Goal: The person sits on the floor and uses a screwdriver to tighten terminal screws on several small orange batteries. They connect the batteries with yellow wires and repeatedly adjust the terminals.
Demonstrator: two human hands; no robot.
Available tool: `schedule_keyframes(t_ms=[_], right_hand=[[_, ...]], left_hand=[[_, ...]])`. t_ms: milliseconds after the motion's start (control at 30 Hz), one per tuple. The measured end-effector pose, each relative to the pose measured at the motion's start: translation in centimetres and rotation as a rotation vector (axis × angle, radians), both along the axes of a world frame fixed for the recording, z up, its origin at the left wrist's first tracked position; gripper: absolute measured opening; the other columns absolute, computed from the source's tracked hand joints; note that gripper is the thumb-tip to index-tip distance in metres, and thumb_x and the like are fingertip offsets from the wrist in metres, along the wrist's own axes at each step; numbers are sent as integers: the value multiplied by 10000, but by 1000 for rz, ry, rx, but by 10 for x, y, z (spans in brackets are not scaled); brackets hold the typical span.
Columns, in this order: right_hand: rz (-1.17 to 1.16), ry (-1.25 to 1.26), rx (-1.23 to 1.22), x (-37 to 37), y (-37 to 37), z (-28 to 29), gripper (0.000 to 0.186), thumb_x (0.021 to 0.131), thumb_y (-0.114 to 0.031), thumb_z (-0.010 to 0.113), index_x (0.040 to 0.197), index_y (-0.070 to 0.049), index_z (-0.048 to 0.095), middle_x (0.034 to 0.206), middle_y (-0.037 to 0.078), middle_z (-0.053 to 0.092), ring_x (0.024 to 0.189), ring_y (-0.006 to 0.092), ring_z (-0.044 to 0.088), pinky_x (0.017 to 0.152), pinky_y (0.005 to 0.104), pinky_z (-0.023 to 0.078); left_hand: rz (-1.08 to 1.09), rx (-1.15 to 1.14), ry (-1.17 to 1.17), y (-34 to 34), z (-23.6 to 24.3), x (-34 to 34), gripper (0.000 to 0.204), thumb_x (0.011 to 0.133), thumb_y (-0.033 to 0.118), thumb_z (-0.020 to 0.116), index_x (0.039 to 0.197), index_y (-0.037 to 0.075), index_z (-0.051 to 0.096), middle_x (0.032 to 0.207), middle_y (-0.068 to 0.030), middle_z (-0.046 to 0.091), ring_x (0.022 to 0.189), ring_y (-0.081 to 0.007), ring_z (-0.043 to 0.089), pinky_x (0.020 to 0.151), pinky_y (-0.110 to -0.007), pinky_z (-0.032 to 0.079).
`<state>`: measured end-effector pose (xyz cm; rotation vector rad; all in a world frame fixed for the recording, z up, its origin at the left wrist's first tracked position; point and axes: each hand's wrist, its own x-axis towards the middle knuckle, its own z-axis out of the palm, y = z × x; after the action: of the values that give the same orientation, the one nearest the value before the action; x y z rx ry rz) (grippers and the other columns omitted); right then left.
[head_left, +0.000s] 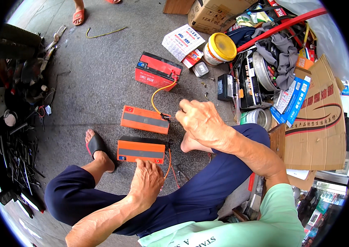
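Three block-shaped batteries lie in a column on the ground: a red battery [156, 71] farthest away, a middle orange battery [144, 120] with a grey stripe, and a near orange battery [140, 151]. A yellow wire [153, 99] joins the red one's right end to the middle one's right end. My right hand [201, 119] is closed on what looks like a slim screwdriver [173, 118], mostly hidden, pointing at that middle terminal. My left hand [146, 179] has its bent fingers against the near battery's front edge. An orange wire [168, 164] runs down beside it.
A yellow-lidded bucket [222, 47], a small black battery [225, 87], a metal tin [258, 118] and cardboard [316, 123] crowd the right. Dark rods and scrap [16, 152] lie on the left. Another person's sandalled foot [78, 16] is at the back.
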<state>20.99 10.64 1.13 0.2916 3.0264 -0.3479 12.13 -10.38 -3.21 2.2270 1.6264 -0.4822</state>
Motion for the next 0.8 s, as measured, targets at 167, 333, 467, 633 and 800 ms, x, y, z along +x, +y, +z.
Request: schedule_keyframes(t_ms=[167,333,467,633,800], right_hand=[[-204,110,153,4,13,-18,158,658,-108,685,713,-39,555,769,102,510,735,290,576,578,419,465],[-95,106,153,6,25,-18,133,653,-104,674,683,-43,560,759,93,505,738,278,561,586,388,470],[174,-27,114,-3,10,-8,307,472,-157,759,714,-26,622,824,88,550,832,230,569,664,341,503],[141,-159,107,-12,6,0,424,320,-177,818,679,-43,637,747,75,602,763,214,614,632,305,511],[245,-250,101,-14,11,-14,315,289,-186,802,519,-102,603,518,44,579,594,187,639,532,295,502]], left_hand=[[-16,18,10,0,0,-1,310,789,139,555,1061,1,611,929,-116,588,939,-246,549,823,-404,360],[-21,-2,33,0,3,0,323,799,139,547,1085,2,608,945,-118,596,945,-246,552,836,-408,360],[-21,-5,39,0,0,1,330,805,146,545,1095,1,604,958,-125,601,957,-251,554,866,-421,359],[-26,-42,23,1,-1,1,337,805,153,547,1097,-5,600,965,-131,601,962,-259,555,899,-442,354],[-20,-20,9,0,-5,1,328,797,147,549,1080,-8,605,957,-134,600,949,-261,560,895,-440,355]])
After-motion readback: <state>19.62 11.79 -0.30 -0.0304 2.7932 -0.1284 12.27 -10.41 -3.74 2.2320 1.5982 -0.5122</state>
